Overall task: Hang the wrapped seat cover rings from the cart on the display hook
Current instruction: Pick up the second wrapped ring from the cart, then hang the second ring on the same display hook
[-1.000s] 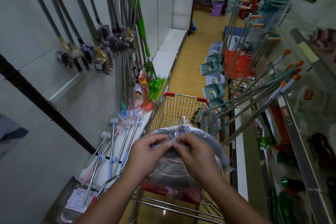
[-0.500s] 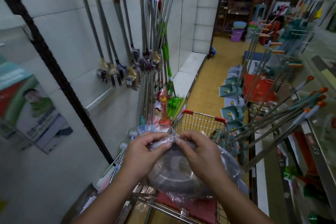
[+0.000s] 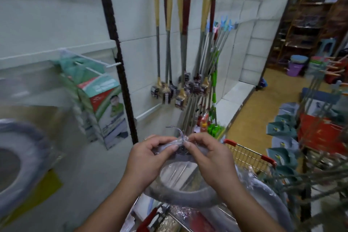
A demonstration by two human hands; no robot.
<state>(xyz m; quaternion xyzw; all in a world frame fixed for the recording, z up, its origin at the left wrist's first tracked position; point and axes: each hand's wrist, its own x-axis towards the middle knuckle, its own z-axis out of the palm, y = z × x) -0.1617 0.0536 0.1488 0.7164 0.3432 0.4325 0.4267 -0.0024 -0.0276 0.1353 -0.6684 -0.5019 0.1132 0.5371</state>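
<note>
Both hands, left hand (image 3: 150, 153) and right hand (image 3: 211, 153), are pinched on the wrapped seat cover ring (image 3: 185, 197), now raised above the cart (image 3: 250, 153); the display hook (image 3: 98, 63) has been brought into view upper left, so hanging is likely next
</note>
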